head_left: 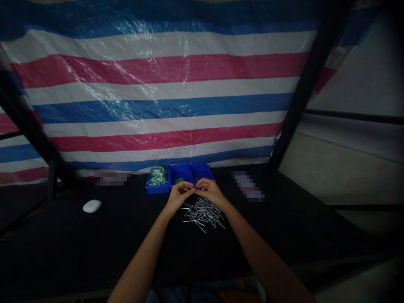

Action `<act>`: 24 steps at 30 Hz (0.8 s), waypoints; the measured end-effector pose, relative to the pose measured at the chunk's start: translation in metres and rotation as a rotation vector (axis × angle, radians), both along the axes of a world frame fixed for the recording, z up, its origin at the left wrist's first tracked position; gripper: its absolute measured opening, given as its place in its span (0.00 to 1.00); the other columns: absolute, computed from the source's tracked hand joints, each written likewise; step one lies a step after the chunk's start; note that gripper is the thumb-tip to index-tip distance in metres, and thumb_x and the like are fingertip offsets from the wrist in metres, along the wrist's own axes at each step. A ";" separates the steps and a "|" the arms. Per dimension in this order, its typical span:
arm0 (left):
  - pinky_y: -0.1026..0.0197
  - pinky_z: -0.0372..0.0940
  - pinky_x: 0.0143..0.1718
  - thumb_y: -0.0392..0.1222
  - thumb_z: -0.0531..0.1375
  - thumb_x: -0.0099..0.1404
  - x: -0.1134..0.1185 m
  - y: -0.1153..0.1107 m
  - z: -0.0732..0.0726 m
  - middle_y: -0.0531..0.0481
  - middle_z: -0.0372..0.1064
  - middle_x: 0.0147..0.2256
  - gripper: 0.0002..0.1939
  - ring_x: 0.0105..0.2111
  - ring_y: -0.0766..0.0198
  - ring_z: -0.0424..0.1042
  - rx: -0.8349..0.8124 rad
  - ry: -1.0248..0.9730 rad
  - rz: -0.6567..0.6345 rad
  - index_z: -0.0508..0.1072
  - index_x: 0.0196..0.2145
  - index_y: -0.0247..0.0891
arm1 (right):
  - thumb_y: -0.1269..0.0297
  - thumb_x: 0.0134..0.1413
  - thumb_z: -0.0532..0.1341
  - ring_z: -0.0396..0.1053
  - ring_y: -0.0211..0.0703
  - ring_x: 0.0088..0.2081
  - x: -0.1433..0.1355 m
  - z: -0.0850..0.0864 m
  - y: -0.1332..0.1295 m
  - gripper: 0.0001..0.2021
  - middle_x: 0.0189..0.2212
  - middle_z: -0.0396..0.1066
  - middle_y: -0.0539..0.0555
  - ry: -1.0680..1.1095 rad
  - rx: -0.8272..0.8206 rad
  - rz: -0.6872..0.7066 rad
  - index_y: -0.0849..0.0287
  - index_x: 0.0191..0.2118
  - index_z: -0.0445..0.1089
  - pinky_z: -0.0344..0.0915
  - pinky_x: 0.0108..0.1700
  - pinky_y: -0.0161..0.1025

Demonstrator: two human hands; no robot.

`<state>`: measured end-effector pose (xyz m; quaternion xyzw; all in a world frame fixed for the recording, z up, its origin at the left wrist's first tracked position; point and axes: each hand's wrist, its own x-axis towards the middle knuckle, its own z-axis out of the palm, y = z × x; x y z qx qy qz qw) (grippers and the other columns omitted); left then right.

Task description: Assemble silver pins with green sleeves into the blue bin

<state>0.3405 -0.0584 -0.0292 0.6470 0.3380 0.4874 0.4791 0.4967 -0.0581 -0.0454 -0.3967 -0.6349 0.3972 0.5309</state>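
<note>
My left hand and my right hand meet at their fingertips, just in front of the blue bins. Both are closed in a pinch; whatever sits between the fingers is too small to make out. Below them on the black table lies a loose pile of thin silver metal pins, pointing in many directions. Behind the hands stand three blue bins side by side. Green-and-clear packets fill the left bin. A little green shows in the middle bin, and a few thin pieces in the right bin, partly hidden by my hands.
A white rounded object like a computer mouse lies at the left of the black table. Blurred-out items lie at the back left and right. A striped plastic sheet hangs behind, between dark frame posts.
</note>
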 end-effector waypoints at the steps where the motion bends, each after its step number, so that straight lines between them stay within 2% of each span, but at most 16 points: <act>1: 0.66 0.59 0.30 0.43 0.64 0.47 0.000 0.000 -0.001 0.49 0.68 0.28 0.13 0.26 0.69 0.64 0.004 0.010 -0.001 0.72 0.30 0.33 | 0.61 0.34 0.65 0.56 0.29 0.16 0.000 0.001 0.000 0.12 0.24 0.69 0.50 0.007 0.002 -0.013 0.61 0.26 0.65 0.51 0.19 0.29; 8: 0.65 0.60 0.32 0.42 0.64 0.47 0.002 -0.002 -0.001 0.49 0.69 0.26 0.14 0.27 0.68 0.66 -0.049 -0.017 -0.055 0.70 0.31 0.32 | 0.64 0.34 0.65 0.58 0.30 0.17 0.001 0.008 -0.003 0.11 0.27 0.71 0.53 0.106 -0.020 -0.018 0.61 0.28 0.67 0.53 0.19 0.30; 17: 0.65 0.60 0.31 0.42 0.65 0.46 0.001 0.003 -0.010 0.51 0.67 0.25 0.13 0.26 0.70 0.66 -0.005 -0.015 -0.069 0.67 0.27 0.32 | 0.60 0.39 0.63 0.61 0.32 0.19 0.003 0.019 -0.014 0.14 0.34 0.73 0.56 0.222 -0.086 0.047 0.60 0.34 0.67 0.56 0.19 0.31; 21: 0.66 0.59 0.29 0.43 0.64 0.47 0.000 0.004 -0.010 0.51 0.67 0.24 0.13 0.25 0.70 0.65 -0.007 0.001 -0.063 0.67 0.27 0.32 | 0.58 0.38 0.63 0.60 0.31 0.18 0.003 0.016 -0.011 0.15 0.33 0.72 0.55 0.224 -0.094 0.021 0.60 0.34 0.69 0.54 0.18 0.31; 24: 0.66 0.58 0.28 0.43 0.64 0.47 0.000 0.004 -0.010 0.51 0.67 0.24 0.13 0.24 0.71 0.64 -0.002 0.012 -0.053 0.66 0.27 0.32 | 0.58 0.37 0.64 0.58 0.31 0.17 0.003 0.012 -0.007 0.15 0.26 0.71 0.52 0.181 -0.102 -0.015 0.60 0.34 0.70 0.52 0.17 0.30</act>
